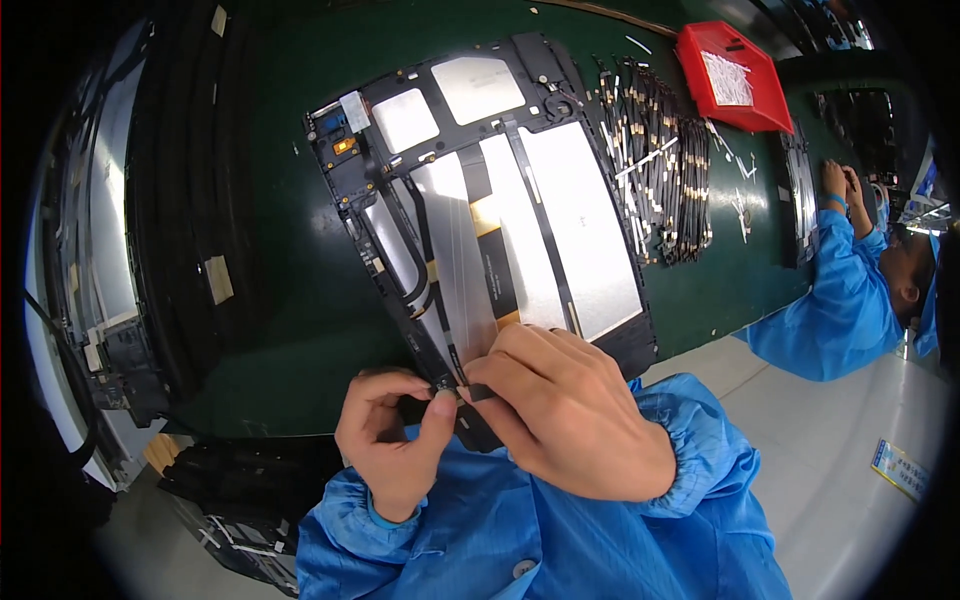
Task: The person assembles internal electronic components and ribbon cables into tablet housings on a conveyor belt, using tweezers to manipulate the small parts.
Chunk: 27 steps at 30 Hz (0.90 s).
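Observation:
A tablet-like device body (590, 240), with a black frame and silver metal panels, lies slightly tilted on the green table, its lower end towards me. At its lower left edge both of my hands meet over a thin dark ribbon cable (452, 355). My left hand (395, 440) is closed in a pinch at the edge; what sits between thumb and finger is hidden. My right hand (570, 415) rests over the lower panel, thumb and index finger closed on a small dark strip (481, 392). A clear film (462, 250) appears to lie across the middle panels.
Right of the device lie many black ribbon cables (688, 190) in rows. Behind them stands a red bin (755, 100) with small white strips. Dark frames (190, 200) line the left side. At far right a co-worker's blue sleeve (850, 290) reaches the green table (740, 290).

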Each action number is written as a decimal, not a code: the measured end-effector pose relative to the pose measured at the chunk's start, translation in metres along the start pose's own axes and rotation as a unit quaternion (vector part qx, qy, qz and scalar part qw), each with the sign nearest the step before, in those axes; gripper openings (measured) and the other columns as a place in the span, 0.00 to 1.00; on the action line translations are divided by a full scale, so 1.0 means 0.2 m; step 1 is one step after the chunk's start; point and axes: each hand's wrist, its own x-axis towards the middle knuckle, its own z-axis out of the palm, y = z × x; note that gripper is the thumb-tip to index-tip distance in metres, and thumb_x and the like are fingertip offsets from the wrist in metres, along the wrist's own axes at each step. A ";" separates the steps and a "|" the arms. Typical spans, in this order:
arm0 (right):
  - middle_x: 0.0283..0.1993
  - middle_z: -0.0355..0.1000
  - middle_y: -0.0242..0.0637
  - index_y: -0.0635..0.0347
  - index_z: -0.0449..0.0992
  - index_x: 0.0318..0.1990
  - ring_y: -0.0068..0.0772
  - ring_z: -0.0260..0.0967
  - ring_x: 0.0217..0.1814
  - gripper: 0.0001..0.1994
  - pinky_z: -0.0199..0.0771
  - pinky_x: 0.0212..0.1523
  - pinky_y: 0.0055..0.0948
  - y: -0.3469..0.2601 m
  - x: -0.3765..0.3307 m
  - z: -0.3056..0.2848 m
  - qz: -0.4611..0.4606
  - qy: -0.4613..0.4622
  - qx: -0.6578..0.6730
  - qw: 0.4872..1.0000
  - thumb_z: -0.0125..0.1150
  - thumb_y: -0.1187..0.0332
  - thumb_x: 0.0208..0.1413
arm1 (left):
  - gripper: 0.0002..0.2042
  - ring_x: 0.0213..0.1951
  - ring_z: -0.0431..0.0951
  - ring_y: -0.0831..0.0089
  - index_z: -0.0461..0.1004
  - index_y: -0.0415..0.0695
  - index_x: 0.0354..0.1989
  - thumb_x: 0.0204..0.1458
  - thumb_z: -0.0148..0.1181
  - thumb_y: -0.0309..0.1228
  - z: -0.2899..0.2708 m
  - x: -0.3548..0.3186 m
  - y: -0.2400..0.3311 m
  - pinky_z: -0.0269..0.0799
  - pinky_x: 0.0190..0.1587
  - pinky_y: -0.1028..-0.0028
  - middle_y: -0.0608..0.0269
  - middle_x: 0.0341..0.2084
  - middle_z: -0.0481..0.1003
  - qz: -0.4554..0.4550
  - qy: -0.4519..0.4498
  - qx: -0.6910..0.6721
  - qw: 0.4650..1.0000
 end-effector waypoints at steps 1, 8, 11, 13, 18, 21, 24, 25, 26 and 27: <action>0.31 0.64 0.40 0.66 0.72 0.34 0.42 0.66 0.33 0.09 0.66 0.33 0.34 0.01 0.00 0.00 -0.011 -0.003 0.006 1.000 0.59 0.77 0.41 | 0.13 0.33 0.71 0.77 0.67 0.36 0.36 0.42 0.63 0.16 -0.01 0.00 0.01 0.67 0.39 0.81 0.59 0.31 0.69 -0.027 -0.013 -0.005 1.000; 0.33 0.61 0.41 0.63 0.69 0.36 0.44 0.67 0.30 0.07 0.67 0.27 0.38 -0.03 -0.02 -0.01 0.010 -0.063 0.203 0.977 0.57 0.73 0.49 | 0.10 0.34 0.73 0.77 0.67 0.35 0.38 0.47 0.59 0.17 -0.03 0.00 -0.02 0.68 0.40 0.79 0.60 0.29 0.72 -0.031 -0.015 -0.045 0.998; 0.31 0.64 0.38 0.62 0.73 0.36 0.37 0.68 0.24 0.11 0.69 0.24 0.30 -0.04 -0.03 0.04 0.009 0.046 0.028 0.999 0.65 0.72 0.45 | 0.09 0.35 0.73 0.76 0.67 0.34 0.39 0.50 0.57 0.20 -0.10 -0.04 -0.01 0.68 0.41 0.79 0.59 0.31 0.73 -0.079 -0.070 -0.093 0.990; 0.31 0.64 0.37 0.62 0.74 0.35 0.35 0.67 0.22 0.12 0.68 0.21 0.28 -0.03 -0.04 0.05 -0.004 0.070 -0.022 0.997 0.67 0.71 0.43 | 0.09 0.35 0.74 0.75 0.70 0.34 0.38 0.51 0.58 0.23 -0.16 -0.09 0.00 0.69 0.40 0.79 0.57 0.32 0.74 -0.095 -0.085 -0.073 0.989; 0.32 0.66 0.35 0.62 0.76 0.31 0.33 0.69 0.25 0.08 0.70 0.25 0.27 -0.01 -0.06 0.07 -0.026 0.057 0.054 0.997 0.67 0.75 0.42 | 0.06 0.31 0.77 0.74 0.75 0.34 0.33 0.47 0.62 0.22 -0.18 -0.15 0.03 0.72 0.36 0.79 0.55 0.28 0.77 -0.110 -0.092 0.010 0.990; 0.34 0.70 0.37 0.63 0.77 0.32 0.33 0.71 0.28 0.06 0.72 0.28 0.27 -0.02 -0.06 0.05 -0.056 0.068 0.216 0.972 0.65 0.77 0.44 | 0.07 0.30 0.77 0.73 0.75 0.34 0.34 0.45 0.62 0.19 -0.13 -0.11 0.07 0.72 0.35 0.78 0.55 0.29 0.77 -0.107 -0.085 0.010 0.991; 0.34 0.73 0.38 0.63 0.78 0.33 0.34 0.72 0.31 0.06 0.73 0.30 0.27 -0.05 -0.07 -0.03 -0.019 0.011 0.240 0.970 0.64 0.77 0.46 | 0.08 0.30 0.77 0.72 0.76 0.34 0.35 0.45 0.62 0.20 -0.08 -0.06 0.09 0.71 0.33 0.79 0.54 0.29 0.76 -0.029 -0.115 -0.021 0.993; 0.34 0.73 0.38 0.63 0.78 0.33 0.34 0.72 0.31 0.06 0.73 0.30 0.27 -0.04 -0.07 -0.03 -0.022 0.014 0.240 0.970 0.64 0.77 0.46 | 0.08 0.30 0.77 0.72 0.76 0.34 0.35 0.45 0.62 0.20 -0.06 -0.05 0.10 0.71 0.33 0.79 0.54 0.29 0.76 -0.026 -0.117 -0.019 0.993; 0.33 0.74 0.39 0.63 0.78 0.34 0.34 0.72 0.30 0.06 0.73 0.30 0.27 -0.04 -0.06 -0.04 -0.004 0.019 0.243 0.970 0.64 0.77 0.46 | 0.07 0.30 0.76 0.72 0.76 0.34 0.34 0.46 0.62 0.20 -0.04 -0.04 0.11 0.71 0.32 0.79 0.54 0.29 0.76 -0.011 -0.111 -0.014 0.994; 0.32 0.74 0.40 0.63 0.78 0.35 0.35 0.72 0.30 0.07 0.73 0.31 0.27 -0.03 -0.06 -0.04 0.015 0.027 0.245 0.969 0.64 0.77 0.46 | 0.06 0.30 0.76 0.72 0.75 0.34 0.34 0.47 0.61 0.21 -0.02 -0.03 0.12 0.71 0.32 0.79 0.54 0.30 0.76 0.004 -0.109 -0.012 0.994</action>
